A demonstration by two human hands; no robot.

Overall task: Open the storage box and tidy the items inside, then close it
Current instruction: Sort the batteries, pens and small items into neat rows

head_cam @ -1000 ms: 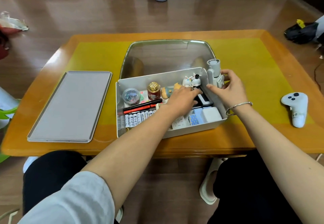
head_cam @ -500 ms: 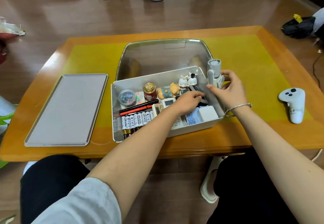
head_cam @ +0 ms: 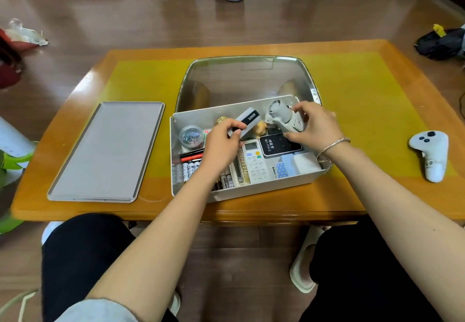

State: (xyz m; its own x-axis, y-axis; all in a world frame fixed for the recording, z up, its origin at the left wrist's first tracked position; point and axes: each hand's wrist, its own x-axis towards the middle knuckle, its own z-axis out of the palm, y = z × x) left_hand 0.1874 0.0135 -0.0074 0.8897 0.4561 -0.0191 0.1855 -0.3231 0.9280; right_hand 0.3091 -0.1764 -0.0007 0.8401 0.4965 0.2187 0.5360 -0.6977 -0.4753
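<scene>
Desk holds the open box (head_cam: pixel 241 192); left hand (head_cam: pixel 221 143) pinches a card (head_cam: pixel 247 120) tilted up-right, right hand (head_cam: pixel 314 126) grips the fan (head_cam: pixel 281 117), perhaps touching.

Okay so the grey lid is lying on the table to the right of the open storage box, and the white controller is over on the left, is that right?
Not quite. The head view shows them swapped: the grey lid lies on the table left of the open storage box, and the white controller sits to its right.
</scene>
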